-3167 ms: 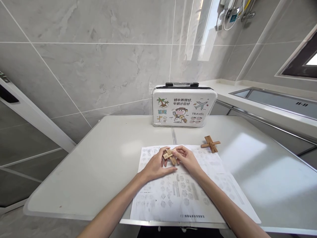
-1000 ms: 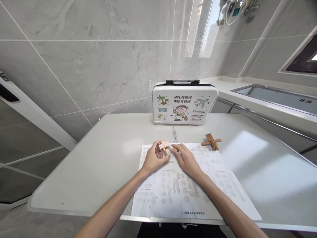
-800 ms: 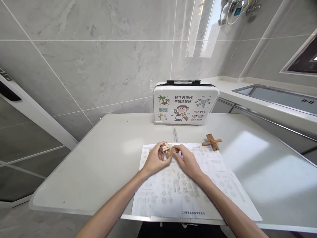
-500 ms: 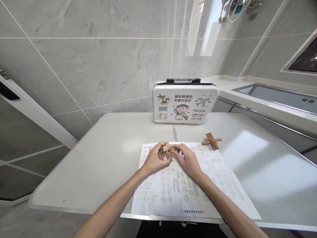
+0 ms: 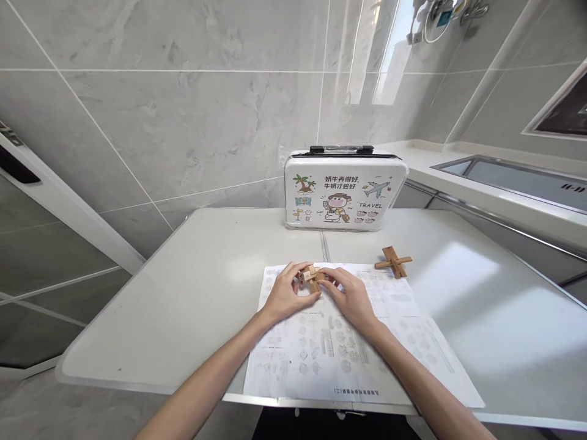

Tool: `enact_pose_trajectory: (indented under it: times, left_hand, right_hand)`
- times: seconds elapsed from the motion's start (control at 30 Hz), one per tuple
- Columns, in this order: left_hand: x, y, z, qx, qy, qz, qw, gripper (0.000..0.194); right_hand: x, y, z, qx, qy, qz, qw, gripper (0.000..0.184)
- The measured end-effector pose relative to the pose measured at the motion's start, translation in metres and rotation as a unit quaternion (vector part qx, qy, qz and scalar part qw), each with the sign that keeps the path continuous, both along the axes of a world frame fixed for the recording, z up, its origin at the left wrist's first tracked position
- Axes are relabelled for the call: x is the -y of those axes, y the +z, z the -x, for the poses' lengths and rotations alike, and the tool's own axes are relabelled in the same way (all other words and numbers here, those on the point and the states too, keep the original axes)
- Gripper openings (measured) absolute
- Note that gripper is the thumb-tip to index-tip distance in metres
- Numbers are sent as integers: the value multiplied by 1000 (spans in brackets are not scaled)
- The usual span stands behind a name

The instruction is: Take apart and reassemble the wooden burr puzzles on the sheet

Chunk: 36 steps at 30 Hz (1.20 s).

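Between my two hands is a wooden interlocking puzzle [image 5: 313, 278] made of light brown notched blocks. My left hand [image 5: 290, 293] grips it from the left, thumb below and fingers over the far side. My right hand [image 5: 349, 294] closes on its right side with thumb and fingertips, which partly cover the blocks. Under both hands lies a printed sheet [image 5: 316, 379] with rows of small grey drawings. A second wooden piece [image 5: 393, 263], cross-shaped and darker brown, rests to the right of my hands, overlapping the sheet's far right edge.
A white case [image 5: 343, 192] with a black handle and cartoon prints stands at the back of the white table [image 5: 183, 293]. Grey wall tiles [image 5: 183, 122] rise behind it. A counter with a sink [image 5: 518, 180] runs along the right.
My hands stay on the wooden puzzle, which has turned slightly between my fingers. The whole view has shifted a little.
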<state>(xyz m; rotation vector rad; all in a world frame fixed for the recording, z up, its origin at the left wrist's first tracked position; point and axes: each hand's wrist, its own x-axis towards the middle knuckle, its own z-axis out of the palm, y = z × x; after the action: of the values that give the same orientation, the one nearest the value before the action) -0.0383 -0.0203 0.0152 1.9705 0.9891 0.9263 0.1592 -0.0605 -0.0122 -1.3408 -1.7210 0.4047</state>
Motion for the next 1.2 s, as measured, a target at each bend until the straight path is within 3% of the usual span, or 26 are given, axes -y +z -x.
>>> enact_pose_trajectory:
  times: [0.33, 0.53, 0.63, 0.77, 1.0, 1.2]
  left_hand:
    - [-1, -1, -1, -14, -4, -22, 1000, 57]
    - [0, 4, -2, 30, -22, 32, 999, 57]
    - [0, 6, -2, 80, -38, 93, 992, 60]
    - [-2, 5, 1, 129, -77, 155, 976, 63]
    - [-3, 5, 4, 150, -134, 187, 962, 68]
    - [-5, 2, 4, 159, -141, 201, 956, 74]
  right_hand:
    - [5, 6, 6, 6, 34, 2, 999, 29]
    - [2, 5, 5, -102, 7, 26, 994, 36]
    - [-3, 3, 3, -151, 11, 71, 986, 40]
    - [-6, 2, 2, -186, 72, 122, 972, 41]
    - [-6, 4, -1, -281, 159, 219, 921, 53]
    - [-7, 5, 0, -317, 156, 248, 902, 54]
